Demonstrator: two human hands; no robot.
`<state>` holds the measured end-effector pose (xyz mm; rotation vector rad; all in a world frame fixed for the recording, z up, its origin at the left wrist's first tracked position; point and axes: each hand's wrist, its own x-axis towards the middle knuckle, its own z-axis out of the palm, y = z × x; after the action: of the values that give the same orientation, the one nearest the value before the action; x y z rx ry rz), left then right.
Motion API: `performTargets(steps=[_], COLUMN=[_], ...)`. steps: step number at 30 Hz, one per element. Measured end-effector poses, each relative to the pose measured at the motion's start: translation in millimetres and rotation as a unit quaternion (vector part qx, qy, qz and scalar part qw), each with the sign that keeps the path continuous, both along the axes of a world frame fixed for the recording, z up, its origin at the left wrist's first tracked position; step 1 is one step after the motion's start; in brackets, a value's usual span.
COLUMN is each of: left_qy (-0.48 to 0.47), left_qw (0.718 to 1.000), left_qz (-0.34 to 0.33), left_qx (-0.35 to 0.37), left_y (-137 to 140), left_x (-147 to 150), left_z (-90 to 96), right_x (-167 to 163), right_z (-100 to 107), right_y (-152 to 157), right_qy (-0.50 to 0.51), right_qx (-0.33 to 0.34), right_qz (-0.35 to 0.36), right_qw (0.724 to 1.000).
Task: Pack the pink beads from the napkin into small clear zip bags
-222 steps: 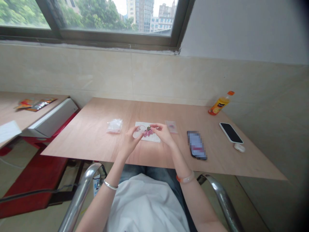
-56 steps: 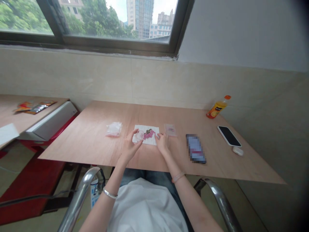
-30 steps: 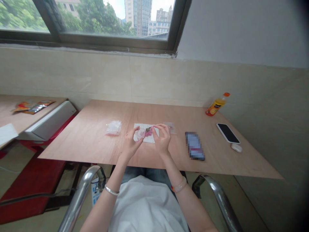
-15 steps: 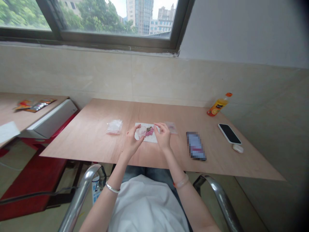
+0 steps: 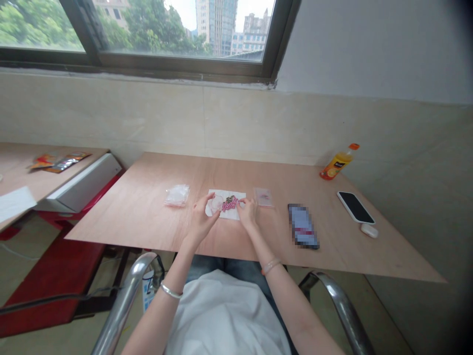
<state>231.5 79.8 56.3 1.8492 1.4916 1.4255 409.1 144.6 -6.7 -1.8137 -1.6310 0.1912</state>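
On a white sheet (image 5: 236,214) lies a cluster of pink and dark beads (image 5: 229,203), their details too small to make out. To their left is a translucent round thing (image 5: 216,202), perhaps a coil of clear line. My left hand (image 5: 201,217) curves around it, thumb and forefinger at its edges. At the right end of the beads, my right hand (image 5: 249,213) has its thumb and fingertips drawn together in a pinch. Whatever is between them is too small to tell.
Clear plastic bags (image 5: 177,195) lie left of the sheet, and a flat clear packet (image 5: 263,197) is to its right. Farther right are a blurred-screen phone (image 5: 303,226), a white-edged phone (image 5: 355,207), a small white case (image 5: 369,230) and an orange drink bottle (image 5: 336,165).
My right hand has lowered and moved closer to the beads, its fingers drawing in. My left hand stays around the translucent round thing. The view has shifted slightly.
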Motion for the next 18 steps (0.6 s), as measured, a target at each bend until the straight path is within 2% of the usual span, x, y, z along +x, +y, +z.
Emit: performTargets(steps=[5,11,18], left_qy=[0.000,0.005,0.019], left_qw=[1.000,1.000,1.000], left_qz=[-0.001,-0.005,-0.004], left_qx=[-0.007,-0.001,0.001], left_y=[-2.5,-2.2,0.1], left_x=[-1.1,0.1,-1.8], left_z=[4.0,2.7,-0.9], right_x=[-5.7,-5.2,-3.7], right_z=[-2.3,-8.0,-4.4], right_y=[1.6,5.0,7.3], right_qy=[-0.035,-0.030,-0.024], right_qx=[-0.015,-0.035,-0.030], right_qz=[-0.028,-0.037,-0.042], right_qw=[0.999,0.998,0.998])
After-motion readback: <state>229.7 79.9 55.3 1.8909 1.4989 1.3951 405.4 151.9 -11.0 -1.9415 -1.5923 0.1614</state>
